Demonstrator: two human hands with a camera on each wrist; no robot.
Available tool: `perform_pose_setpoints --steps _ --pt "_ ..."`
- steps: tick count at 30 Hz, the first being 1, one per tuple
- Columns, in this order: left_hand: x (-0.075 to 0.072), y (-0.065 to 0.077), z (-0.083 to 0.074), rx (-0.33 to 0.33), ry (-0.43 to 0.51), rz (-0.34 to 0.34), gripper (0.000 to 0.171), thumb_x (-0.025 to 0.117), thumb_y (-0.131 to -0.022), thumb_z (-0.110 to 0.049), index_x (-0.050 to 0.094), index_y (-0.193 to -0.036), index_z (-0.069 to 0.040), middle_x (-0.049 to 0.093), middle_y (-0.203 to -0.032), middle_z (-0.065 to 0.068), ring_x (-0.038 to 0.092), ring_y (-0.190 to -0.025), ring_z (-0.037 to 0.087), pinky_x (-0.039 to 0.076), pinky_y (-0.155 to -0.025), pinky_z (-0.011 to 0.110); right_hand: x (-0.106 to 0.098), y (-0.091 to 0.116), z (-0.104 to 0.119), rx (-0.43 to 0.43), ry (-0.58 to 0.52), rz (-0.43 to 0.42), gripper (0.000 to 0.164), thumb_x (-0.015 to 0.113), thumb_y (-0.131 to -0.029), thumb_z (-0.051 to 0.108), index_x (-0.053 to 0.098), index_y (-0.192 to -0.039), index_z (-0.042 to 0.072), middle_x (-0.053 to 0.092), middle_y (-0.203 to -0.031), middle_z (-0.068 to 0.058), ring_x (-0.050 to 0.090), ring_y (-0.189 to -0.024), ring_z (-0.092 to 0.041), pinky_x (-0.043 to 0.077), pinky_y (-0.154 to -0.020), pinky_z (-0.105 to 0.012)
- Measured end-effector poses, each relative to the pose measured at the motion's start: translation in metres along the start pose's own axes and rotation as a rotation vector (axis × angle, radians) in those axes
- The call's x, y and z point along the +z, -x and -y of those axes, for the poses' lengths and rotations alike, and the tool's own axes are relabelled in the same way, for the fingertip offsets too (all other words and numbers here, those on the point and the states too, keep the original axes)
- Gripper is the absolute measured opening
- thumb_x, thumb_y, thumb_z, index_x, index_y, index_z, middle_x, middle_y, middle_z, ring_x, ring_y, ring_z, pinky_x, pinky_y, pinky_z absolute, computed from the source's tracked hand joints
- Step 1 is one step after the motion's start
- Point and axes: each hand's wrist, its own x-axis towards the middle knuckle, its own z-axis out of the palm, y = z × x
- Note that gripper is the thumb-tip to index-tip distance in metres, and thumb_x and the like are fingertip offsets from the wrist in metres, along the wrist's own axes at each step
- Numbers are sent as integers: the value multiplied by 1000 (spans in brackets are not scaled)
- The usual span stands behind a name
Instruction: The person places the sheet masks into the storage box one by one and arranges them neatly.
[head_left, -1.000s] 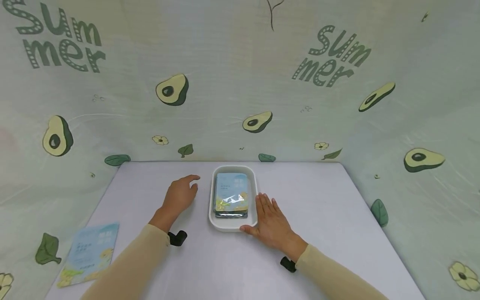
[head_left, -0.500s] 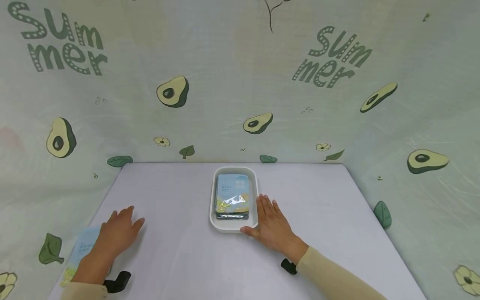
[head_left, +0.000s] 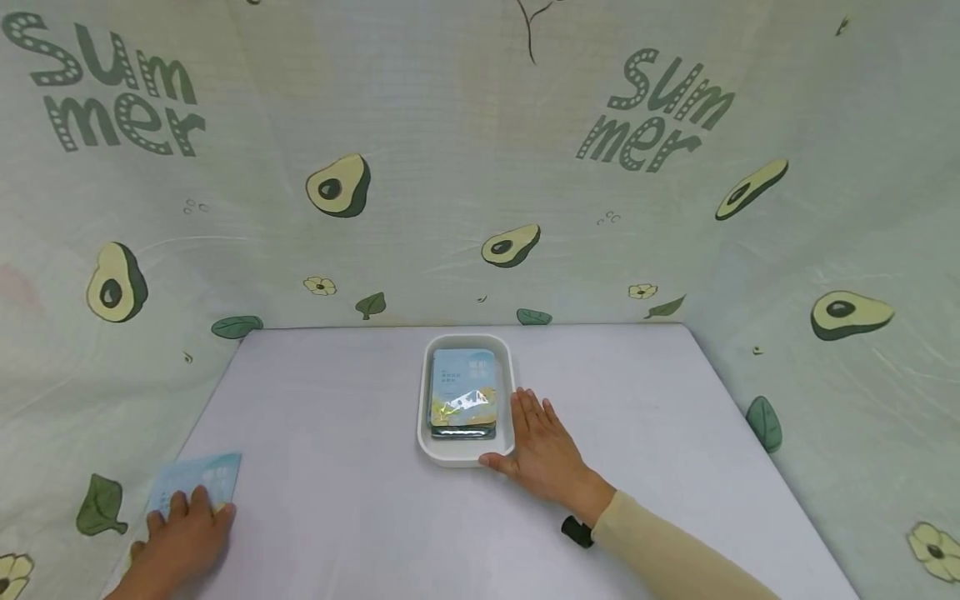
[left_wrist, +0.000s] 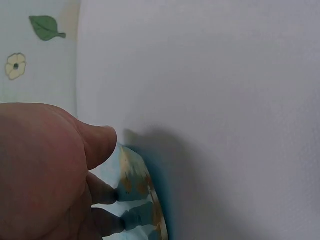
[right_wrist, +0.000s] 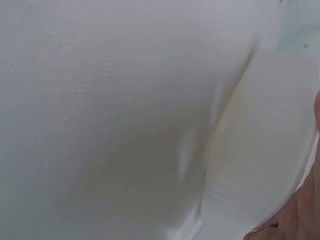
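Note:
At the table's left front lies a light blue packet (head_left: 202, 479) printed with yellow, partly hidden under my left hand (head_left: 183, 537). The fingers rest on it, and in the left wrist view the thumb (left_wrist: 102, 142) is by a corner of the packet (left_wrist: 134, 175). My right hand (head_left: 543, 454) lies with straight fingers along the right side of a white tray (head_left: 442, 454), its thumb at the front right corner. Inside the tray sits a small stack of packets, a blue one (head_left: 463, 383) on top. The right wrist view shows the tray's outer wall (right_wrist: 260, 135).
A white cloth (head_left: 337, 467) covers the table. Behind it and along both sides hangs a pale green curtain (head_left: 420, 125) printed with avocados, leaves and lettering. A small black device (head_left: 577, 531) is on my right wrist.
My left hand has moved from beside the tray to the left front and come down on the loose packet. The right hand has stayed against the tray.

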Motion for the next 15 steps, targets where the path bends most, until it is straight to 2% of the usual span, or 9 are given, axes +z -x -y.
perform_pose_setpoints --steps 3,7,10,15 --pt "6 -1 -7 19 15 -5 86 38 -111 -41 6 -146 31 -6 -144 61 -9 -131 86 6 -105 94 0 0 0 -1 4 -5 114 46 -96 81 26 -162 -11 29 -168 -31 29 -158 -45 28 -127 -60" --pt "9 -8 -28 35 48 5 86 39 -111 -36 -1 -147 32 -17 -142 64 -19 -129 86 0 -109 91 -1 1 0 6 -10 1 114 50 -97 78 25 -162 -12 28 -168 -31 28 -158 -45 27 -128 -60" --pt "10 -13 -53 44 60 -8 86 40 -111 -33 -4 -147 32 -21 -143 63 -22 -130 84 -3 -111 88 -1 1 1 9 -22 4 113 52 -97 76 24 -162 -12 27 -169 -32 26 -159 -45 26 -128 -60" --pt "13 -18 -99 137 8 -89 72 38 -110 -21 7 -144 33 -11 -145 64 -10 -133 86 10 -113 88 -1 1 2 12 -29 5 113 52 -97 76 23 -162 -11 26 -169 -31 26 -159 -44 25 -129 -60"
